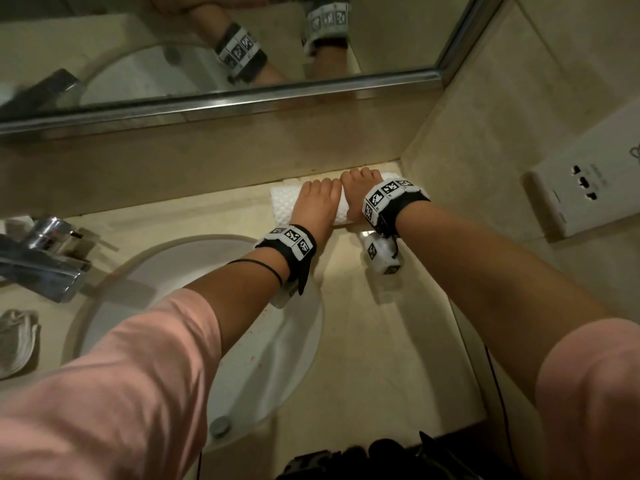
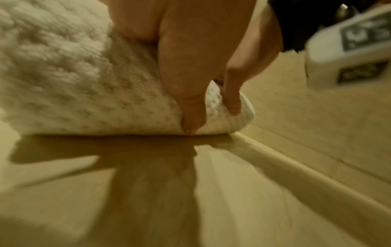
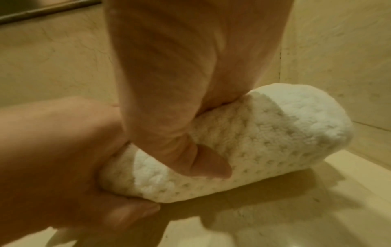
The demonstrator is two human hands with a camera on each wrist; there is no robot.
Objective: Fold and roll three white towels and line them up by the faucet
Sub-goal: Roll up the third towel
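A rolled white towel lies at the back right corner of the counter, against the wall under the mirror. Both hands sit side by side on top of it. My left hand wraps the roll's middle, thumb on the near side and fingers over the far side. My right hand grips the right part the same way. The right wrist view shows the textured roll with the right thumb pressed into it and the left hand curled round its left part. The faucet stands at the far left.
A crumpled greyish cloth lies left of the round white sink. The mirror's metal edge runs along the back wall. A wall socket plate is on the right wall. Bare counter stretches right of the sink.
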